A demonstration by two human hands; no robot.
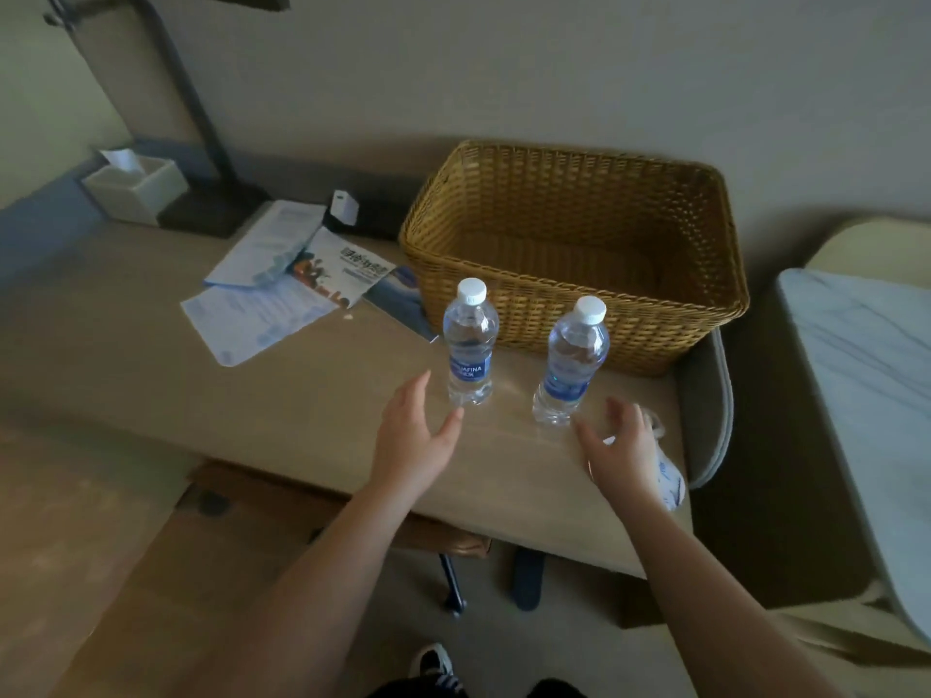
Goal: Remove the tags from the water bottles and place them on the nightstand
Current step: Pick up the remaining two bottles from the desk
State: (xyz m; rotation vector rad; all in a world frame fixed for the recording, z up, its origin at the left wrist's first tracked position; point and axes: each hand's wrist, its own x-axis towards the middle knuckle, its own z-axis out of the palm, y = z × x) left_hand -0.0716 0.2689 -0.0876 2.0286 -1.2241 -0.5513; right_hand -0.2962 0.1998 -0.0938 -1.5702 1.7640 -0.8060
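Two clear water bottles with white caps and blue labels stand upright on the wooden desk, in front of a wicker basket. My left hand is open, fingers apart, just left of the left bottle and not touching it. My right hand is open with spread fingers, just right of the base of the right bottle. A crumpled white piece with blue print lies under and behind that hand, near the desk's right end. I cannot tell whether the hand touches it.
An empty wicker basket fills the desk's back right. Leaflets and papers lie at the left, with a tissue box and lamp base behind. A marble-topped surface stands to the right. A chair sits under the desk.
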